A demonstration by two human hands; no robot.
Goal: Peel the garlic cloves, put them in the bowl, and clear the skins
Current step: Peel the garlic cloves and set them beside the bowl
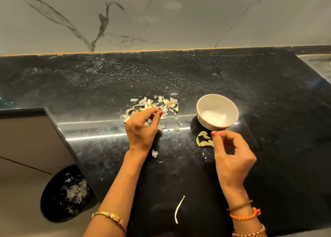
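The left hand, its grip loosely curled and empty, is nearer the skins heaped at its twelve o'clock.

We see a white bowl upright on the bench, and pale skins scattered well left.

Black speckled stone countertop: polished, glossy, reflective. White round ceramic bowl: smooth, glazed. Pale garlic skins: thin, papery, dry; grey-veined marble wall: smooth, satin.
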